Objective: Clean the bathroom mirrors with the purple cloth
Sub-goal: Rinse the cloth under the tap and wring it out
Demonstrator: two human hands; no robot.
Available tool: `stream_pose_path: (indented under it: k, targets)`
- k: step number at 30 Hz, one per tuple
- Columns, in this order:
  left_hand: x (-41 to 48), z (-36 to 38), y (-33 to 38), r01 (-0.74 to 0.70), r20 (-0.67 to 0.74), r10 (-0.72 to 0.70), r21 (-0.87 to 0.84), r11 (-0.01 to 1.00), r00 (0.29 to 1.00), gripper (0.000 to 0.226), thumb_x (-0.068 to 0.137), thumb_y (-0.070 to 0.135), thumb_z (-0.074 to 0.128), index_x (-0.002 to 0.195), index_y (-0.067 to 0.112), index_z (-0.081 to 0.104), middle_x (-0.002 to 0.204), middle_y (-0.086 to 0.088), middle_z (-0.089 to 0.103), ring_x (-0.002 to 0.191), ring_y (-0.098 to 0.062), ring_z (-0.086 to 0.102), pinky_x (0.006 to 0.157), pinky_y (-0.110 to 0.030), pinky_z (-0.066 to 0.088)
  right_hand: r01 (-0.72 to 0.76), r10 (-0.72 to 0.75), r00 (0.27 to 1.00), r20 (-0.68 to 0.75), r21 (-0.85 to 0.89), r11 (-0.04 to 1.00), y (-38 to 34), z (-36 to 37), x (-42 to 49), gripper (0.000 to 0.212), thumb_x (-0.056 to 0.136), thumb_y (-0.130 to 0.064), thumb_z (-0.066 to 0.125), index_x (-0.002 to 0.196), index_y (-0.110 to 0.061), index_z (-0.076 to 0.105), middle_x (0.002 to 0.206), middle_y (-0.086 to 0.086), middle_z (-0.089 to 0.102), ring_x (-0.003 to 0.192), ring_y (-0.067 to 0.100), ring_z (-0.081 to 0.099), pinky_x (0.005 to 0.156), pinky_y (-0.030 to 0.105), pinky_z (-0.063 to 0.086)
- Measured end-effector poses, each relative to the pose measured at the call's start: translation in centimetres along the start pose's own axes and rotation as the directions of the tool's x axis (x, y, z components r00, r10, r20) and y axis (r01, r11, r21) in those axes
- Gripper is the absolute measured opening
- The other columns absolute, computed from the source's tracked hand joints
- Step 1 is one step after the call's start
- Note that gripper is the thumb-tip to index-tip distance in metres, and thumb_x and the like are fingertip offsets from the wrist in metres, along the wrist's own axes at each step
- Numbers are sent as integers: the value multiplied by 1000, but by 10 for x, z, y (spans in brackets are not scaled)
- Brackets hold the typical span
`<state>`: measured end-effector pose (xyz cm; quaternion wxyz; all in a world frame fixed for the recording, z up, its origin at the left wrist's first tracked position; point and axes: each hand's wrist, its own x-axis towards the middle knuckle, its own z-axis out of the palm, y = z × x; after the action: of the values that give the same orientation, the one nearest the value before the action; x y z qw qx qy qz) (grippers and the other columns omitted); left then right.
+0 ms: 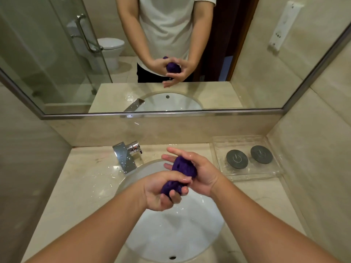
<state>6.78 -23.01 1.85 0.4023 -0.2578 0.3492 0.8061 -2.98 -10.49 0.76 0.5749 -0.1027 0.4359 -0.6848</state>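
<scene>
The purple cloth [182,168] is wet and bunched into a tight wad above the white sink basin [171,234]. My left hand [161,192] grips its near end, fingers curled around it. My right hand [197,171] holds the far end against the palm, its fingers stretched out toward the tap. Both hands glisten with water. The large wall mirror [57,54] hangs behind the counter and reflects a person in a white shirt holding the same cloth.
A chrome tap [126,156] stands at the basin's back left, with water drops on the beige counter [79,186] around it. A clear tray [247,164] with two round grey lids sits at the right. Walls close in on both sides.
</scene>
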Motion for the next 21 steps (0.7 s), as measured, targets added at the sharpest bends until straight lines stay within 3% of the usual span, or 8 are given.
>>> stream_pose_path:
  k: [2,4,7,9,13,18,19,21]
  targets:
    - [4,8,-3,19,77,-16,-47,999,997,25,67,25,77,73,18,54,56,6,50,35,-3,44,27,-11,24,42,-49,996,70,95,995,3,6,2,43,73,-43,81,105,-14,78,126,13,68,123,33,61,112,46,40]
    - [4,12,-2,33,106,-29,-35,999,994,26,69,27,75,67,19,51,49,8,44,34,-3,41,28,-12,23,88,-100,992,82,137,987,-1,8,1,42,66,-53,87,76,-13,76,92,8,75,101,30,72,109,49,39]
    - [1,15,4,36,-23,-34,122,992,999,24,70,25,75,67,21,52,50,9,42,36,-2,37,30,-13,20,86,-75,994,-74,161,983,-11,10,3,56,59,-52,91,50,-17,49,53,2,52,61,26,65,94,48,49]
    - [4,14,6,44,-209,12,263,964,978,23,75,19,71,75,20,48,55,6,44,39,-5,35,32,-14,19,25,1,965,-261,94,995,-11,14,11,59,63,-42,89,45,-20,37,46,2,40,48,24,52,74,38,52]
    - [16,18,1,193,-485,135,566,801,864,17,76,14,63,74,19,47,52,5,48,39,-8,41,38,-14,21,-69,94,831,-548,67,995,8,17,24,47,78,-17,70,45,-20,37,44,3,33,39,22,39,46,25,39]
    - [45,21,-14,367,-517,440,847,384,734,7,89,18,58,82,17,55,76,-2,59,59,-15,54,48,-22,41,-131,70,646,-760,-19,991,31,12,26,15,76,-10,56,64,-8,48,46,7,38,39,21,35,45,25,34]
    - [48,20,-17,372,-518,486,852,369,704,6,88,19,58,83,18,55,76,0,57,65,-17,56,52,-24,40,-153,48,622,-782,-61,986,32,12,26,12,75,-10,55,66,-6,49,47,9,41,42,21,36,48,28,35]
    - [51,18,-22,303,-546,529,824,479,649,5,82,22,60,82,18,56,76,2,58,65,-17,55,55,-25,40,-172,-32,591,-806,-164,971,31,12,28,11,76,-11,55,66,-6,52,54,15,45,49,23,39,55,33,34]
